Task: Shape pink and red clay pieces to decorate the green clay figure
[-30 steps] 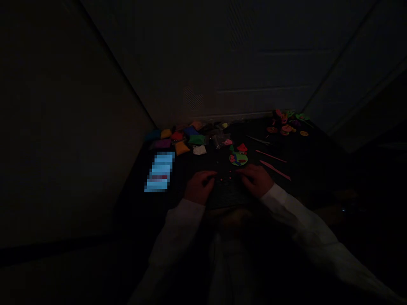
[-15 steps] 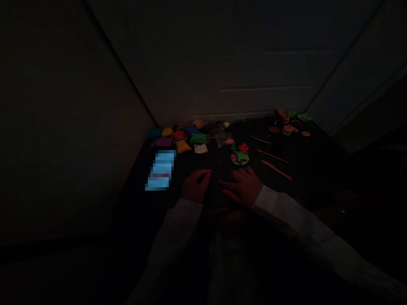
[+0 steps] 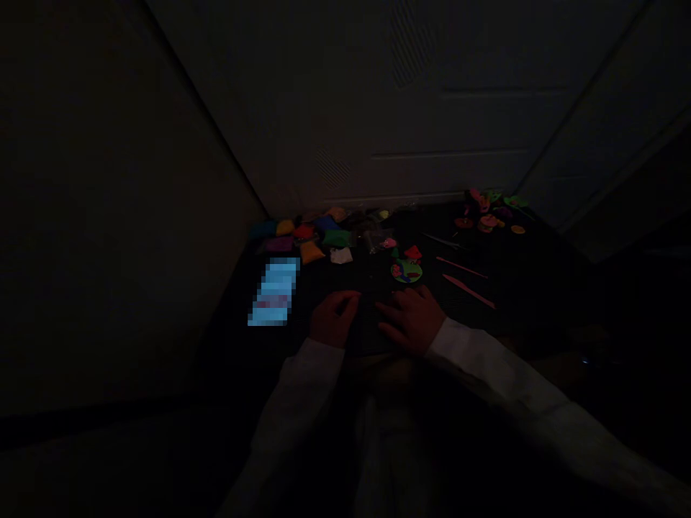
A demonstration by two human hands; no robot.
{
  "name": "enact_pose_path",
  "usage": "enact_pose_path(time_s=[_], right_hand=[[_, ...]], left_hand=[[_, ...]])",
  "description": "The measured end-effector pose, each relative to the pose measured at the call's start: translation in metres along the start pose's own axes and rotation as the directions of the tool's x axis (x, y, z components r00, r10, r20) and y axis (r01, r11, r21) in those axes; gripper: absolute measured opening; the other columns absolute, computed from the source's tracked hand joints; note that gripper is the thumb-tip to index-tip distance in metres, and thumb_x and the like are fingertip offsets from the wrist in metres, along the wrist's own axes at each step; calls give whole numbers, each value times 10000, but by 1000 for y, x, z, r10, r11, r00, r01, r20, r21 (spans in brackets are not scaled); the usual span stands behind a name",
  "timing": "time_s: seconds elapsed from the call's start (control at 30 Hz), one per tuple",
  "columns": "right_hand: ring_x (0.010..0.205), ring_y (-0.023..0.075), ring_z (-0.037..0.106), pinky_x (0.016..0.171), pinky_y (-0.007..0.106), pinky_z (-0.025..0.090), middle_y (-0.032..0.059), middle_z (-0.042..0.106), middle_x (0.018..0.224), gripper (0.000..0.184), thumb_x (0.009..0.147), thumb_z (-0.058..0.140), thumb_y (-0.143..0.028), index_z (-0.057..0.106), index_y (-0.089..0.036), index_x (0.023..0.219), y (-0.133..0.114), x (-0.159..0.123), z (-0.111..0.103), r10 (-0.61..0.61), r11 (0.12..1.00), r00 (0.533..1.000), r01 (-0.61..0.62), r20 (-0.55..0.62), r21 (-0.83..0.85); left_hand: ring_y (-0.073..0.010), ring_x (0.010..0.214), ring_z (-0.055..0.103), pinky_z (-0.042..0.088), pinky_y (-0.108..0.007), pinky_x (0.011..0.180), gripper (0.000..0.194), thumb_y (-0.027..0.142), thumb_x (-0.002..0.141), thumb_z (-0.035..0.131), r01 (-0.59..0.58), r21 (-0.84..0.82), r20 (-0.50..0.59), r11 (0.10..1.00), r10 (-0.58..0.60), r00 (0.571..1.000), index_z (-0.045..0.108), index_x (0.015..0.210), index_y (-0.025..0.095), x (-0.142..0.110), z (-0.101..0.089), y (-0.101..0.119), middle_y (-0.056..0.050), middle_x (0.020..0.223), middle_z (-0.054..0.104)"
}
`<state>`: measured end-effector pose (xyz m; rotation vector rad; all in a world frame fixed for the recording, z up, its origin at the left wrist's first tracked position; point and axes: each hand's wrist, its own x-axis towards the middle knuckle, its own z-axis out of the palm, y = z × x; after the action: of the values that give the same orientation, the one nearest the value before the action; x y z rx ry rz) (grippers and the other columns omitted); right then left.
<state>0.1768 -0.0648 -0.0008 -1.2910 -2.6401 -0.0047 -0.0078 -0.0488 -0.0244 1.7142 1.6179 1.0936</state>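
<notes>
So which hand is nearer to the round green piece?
Right. The right hand is just on the near side of the round green piece, below it in the picture; the left hand is farther off, toward the near left.

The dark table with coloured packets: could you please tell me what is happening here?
A person has both bare hands at the table. The right hand, its fingers apart, is just in front of the round green piece. The left hand has its fingers close together; it is too dark to tell whether they hold anything. A bright, pixelated screen lies to the left, coloured packets at the back left, and two pink tools right of the green piece.
</notes>
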Motion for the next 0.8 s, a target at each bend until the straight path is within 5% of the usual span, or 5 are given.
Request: enact_pose_path(time_s=[0.57, 0.8], right_hand=[[856, 185, 426, 753, 352, 230, 71, 518, 941, 405, 835, 292, -465, 483, -295, 1148, -2, 1, 10, -59, 998, 997, 58, -47, -9], [879, 203, 426, 754, 367, 230, 92, 523, 948, 432, 843, 264, -452, 508, -241, 1130, -4, -1, 8, -42, 999, 997, 40, -63, -20]], left_hand=[[-150, 788, 580, 460, -296, 760, 142, 247, 736, 505, 10, -78, -4, 997, -10, 1000, 618, 767, 168, 11, 2, -3, -17, 786, 640], [-168, 901, 524, 457, -375, 756, 297, 310, 806, 450, 50, -76, 52, 996, -46, 998, 480, 1055, 152, 13, 3, -5, -72, 1066, 512]])
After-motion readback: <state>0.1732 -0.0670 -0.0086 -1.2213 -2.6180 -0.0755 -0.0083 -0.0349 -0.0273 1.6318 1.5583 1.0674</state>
